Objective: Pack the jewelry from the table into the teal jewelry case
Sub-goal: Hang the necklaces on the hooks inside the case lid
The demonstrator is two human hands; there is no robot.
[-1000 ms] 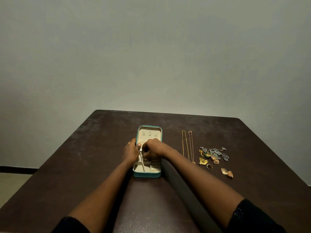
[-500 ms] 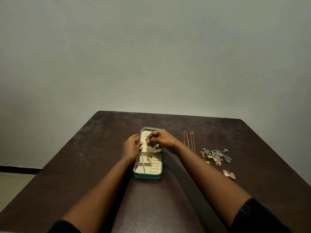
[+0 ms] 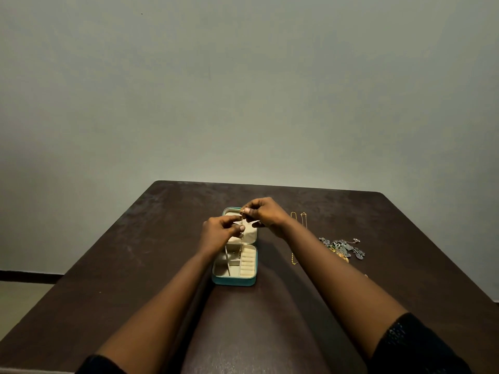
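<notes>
The teal jewelry case lies open in the middle of the dark table, cream compartments facing up, its lid raised at the far end. A thin gold chain hangs down from my fingers into the case. My right hand pinches the chain's top end above the lid. My left hand pinches the chain a little lower, over the case's hinge. To the right lie two gold necklaces and a heap of silver and gold earrings, partly hidden behind my right forearm.
The dark brown table ends at a far edge close to a plain grey wall. Its left edge drops to a pale floor at the lower left. Both my forearms stretch over the table's near half.
Both hands rose from inside the case toward the lid end. The right hand lifted the gold chain, which now hangs from the fingers into the case.
</notes>
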